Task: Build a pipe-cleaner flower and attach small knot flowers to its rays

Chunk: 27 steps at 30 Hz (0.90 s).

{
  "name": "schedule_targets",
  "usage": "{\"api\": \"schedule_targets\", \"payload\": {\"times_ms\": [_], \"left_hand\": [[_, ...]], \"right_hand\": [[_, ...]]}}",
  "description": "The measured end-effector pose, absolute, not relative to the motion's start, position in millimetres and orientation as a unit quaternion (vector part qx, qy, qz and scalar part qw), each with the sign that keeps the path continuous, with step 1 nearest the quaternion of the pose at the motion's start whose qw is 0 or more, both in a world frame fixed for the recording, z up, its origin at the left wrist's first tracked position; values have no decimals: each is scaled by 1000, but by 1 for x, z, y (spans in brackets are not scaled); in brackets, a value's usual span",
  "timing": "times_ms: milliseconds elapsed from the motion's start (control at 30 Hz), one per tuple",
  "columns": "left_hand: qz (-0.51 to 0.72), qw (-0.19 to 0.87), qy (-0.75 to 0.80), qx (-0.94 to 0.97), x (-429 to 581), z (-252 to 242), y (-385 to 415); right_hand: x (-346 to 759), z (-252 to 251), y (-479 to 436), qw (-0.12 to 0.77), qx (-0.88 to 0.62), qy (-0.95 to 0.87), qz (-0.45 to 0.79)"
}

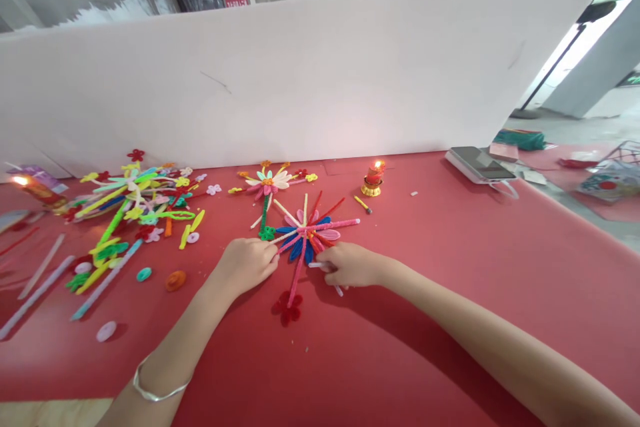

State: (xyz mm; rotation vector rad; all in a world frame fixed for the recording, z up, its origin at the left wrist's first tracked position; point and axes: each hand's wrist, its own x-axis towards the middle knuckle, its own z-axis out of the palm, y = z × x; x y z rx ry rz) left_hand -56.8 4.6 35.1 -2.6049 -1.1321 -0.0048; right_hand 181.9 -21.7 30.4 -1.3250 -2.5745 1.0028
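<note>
Bracelet (156,392) aside, my left fingers (269,260) pinched the pipe-cleaner flower (306,235), right fingers (329,260) gripped a white stem (315,265); one tug could've scattered it.

Bright, even daylight enters from two o'clock, where the opening (565,60) burns out to white. The red table (450,267) is evenly lit; a soft shadow lies under the right hand (350,266) toward seven o'clock. The candle (374,177) at twelve o'clock tints the white board (320,80) pink. Wide-angle bending bows the board's edge; corners look soft.
</note>
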Motion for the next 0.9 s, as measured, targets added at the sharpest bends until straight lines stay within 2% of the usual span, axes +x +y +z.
{"api": "schedule_targets", "payload": {"times_ms": [200, 467, 600, 767, 900], "left_hand": [[-48, 141, -367, -918, -53, 43, -2], [-78, 182, -375, -906, -62, 49, 1], [-67, 191, -402, -893, -72, 44, 14], [-69, 188, -506, -839, -88, 32, 29], [-122, 192, -577, -785, -94, 37, 31]], "right_hand": [[182, 31, -22, 37, -422, -812, 402], [177, 25, -23, 164, -413, -810, 382], [174, 18, -25, 198, -406, -804, 387], [175, 12, -24, 255, -377, -788, 414], [184, 5, -11, 345, -430, -730, 404]]}}
